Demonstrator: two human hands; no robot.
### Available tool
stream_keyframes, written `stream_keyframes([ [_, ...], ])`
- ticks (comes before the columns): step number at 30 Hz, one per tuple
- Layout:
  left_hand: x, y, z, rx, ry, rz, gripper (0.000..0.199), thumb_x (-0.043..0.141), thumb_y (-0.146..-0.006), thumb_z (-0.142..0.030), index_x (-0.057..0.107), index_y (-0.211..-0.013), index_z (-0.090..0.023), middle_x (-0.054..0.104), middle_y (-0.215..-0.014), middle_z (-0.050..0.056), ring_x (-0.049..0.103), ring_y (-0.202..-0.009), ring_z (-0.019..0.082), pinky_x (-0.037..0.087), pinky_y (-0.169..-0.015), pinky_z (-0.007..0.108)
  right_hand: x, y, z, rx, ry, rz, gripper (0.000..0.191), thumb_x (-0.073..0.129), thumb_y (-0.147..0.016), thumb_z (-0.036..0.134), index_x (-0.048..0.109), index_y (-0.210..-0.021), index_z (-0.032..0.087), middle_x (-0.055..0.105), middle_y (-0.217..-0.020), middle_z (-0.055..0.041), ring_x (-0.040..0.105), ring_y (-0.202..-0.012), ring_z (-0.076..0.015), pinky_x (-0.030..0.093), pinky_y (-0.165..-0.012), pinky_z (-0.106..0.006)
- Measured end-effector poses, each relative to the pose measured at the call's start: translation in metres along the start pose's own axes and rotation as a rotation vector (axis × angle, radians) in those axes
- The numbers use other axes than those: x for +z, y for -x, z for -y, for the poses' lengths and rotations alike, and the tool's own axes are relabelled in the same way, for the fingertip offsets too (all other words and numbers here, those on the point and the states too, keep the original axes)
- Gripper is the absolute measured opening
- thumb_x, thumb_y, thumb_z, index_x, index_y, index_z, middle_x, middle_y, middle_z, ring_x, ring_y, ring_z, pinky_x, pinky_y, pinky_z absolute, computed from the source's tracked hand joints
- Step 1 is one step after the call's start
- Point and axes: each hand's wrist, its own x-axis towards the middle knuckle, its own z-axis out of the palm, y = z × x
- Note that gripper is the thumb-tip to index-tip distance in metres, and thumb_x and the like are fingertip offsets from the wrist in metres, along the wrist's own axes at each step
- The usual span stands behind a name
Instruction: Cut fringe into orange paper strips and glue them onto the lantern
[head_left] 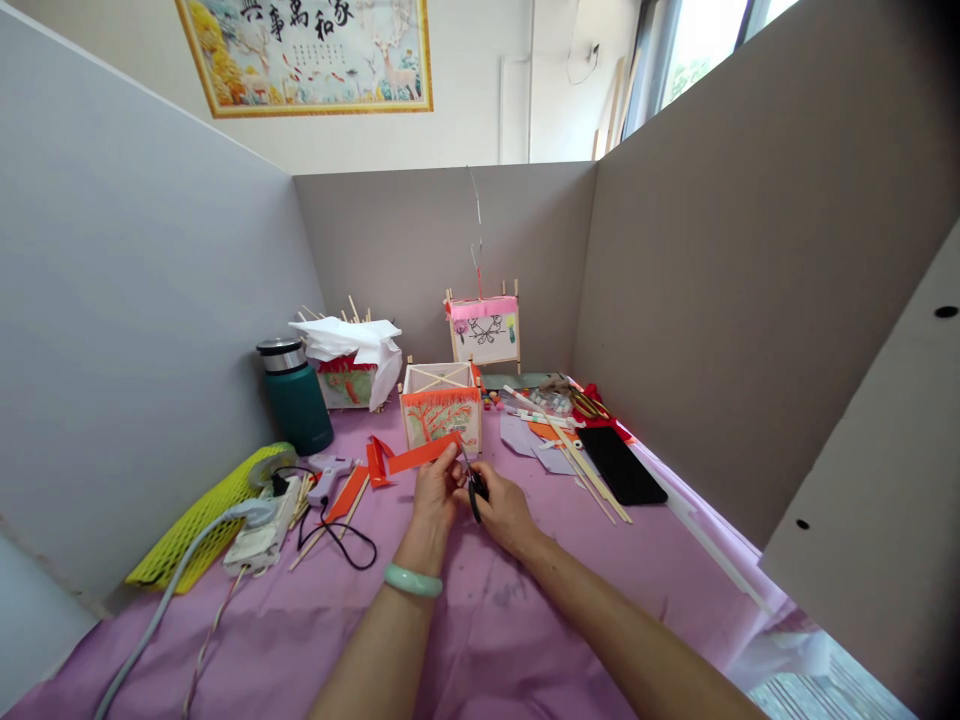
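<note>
My left hand point(437, 488), with a pale green bangle point(412, 580) on its wrist, pinches one end of an orange paper strip point(420, 455). The strip runs off leftward and folds over on the table. In my right hand point(508, 508) is a pair of scissors point(476, 490) with black handles, the blades pointing up beside the strip's end. Whether the blades touch the paper I cannot tell. Just behind my hands stands a box-shaped lantern point(442, 415) with a wooden stick frame, orange fringe and a painted tree.
Left: a green bottle point(296, 400), a power strip point(262, 530), a glue gun point(330, 478) and yellow mesh point(202, 510). Right: a black phone point(621, 465), wooden sticks point(574, 450) and paper scraps. A second lantern point(486, 335) hangs at the back. Grey panels point(450, 230) enclose the purple-covered table point(600, 600).
</note>
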Motion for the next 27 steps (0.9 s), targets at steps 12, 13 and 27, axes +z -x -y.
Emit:
stream_keyframes([
  [12,-0.0010,-0.0027,0.0013,0.027,0.015,-0.003,0.042,0.088,-0.050,-0.032,0.056,-0.072,-0.015,0.047,-0.051,-0.008,0.039,-0.039,0.004,0.027,-0.038,0.018,0.0026,-0.0001,-0.0036,-0.004,0.011,-0.011,0.027,0.053,-0.088,0.038,0.059,-0.110,0.024,0.072,-0.089,-0.0017,0.066,-0.075,-0.0187,0.040,-0.065,-0.025],
  [13,-0.0014,-0.0031,0.0018,0.024,0.014,-0.004,0.042,0.088,-0.051,-0.032,0.056,-0.072,-0.015,0.047,-0.051,-0.008,0.039,-0.039,0.004,0.027,-0.038,0.018,0.0028,-0.0002,-0.0041,-0.002,0.013,-0.009,0.027,0.053,-0.088,0.038,0.059,-0.110,0.025,0.072,-0.088,-0.0016,0.066,-0.074,-0.0186,0.040,-0.064,-0.025],
  [27,-0.0028,-0.0028,0.0019,-0.028,-0.025,0.025,0.041,0.086,-0.052,-0.037,0.054,-0.065,-0.016,0.041,-0.042,-0.008,0.039,-0.038,0.005,0.028,-0.040,0.019,0.0002,0.0005,-0.0001,-0.002,-0.034,-0.020,0.026,0.055,-0.087,0.040,0.060,-0.106,0.025,0.072,-0.087,-0.0009,0.065,-0.073,-0.0177,0.039,-0.063,-0.024],
])
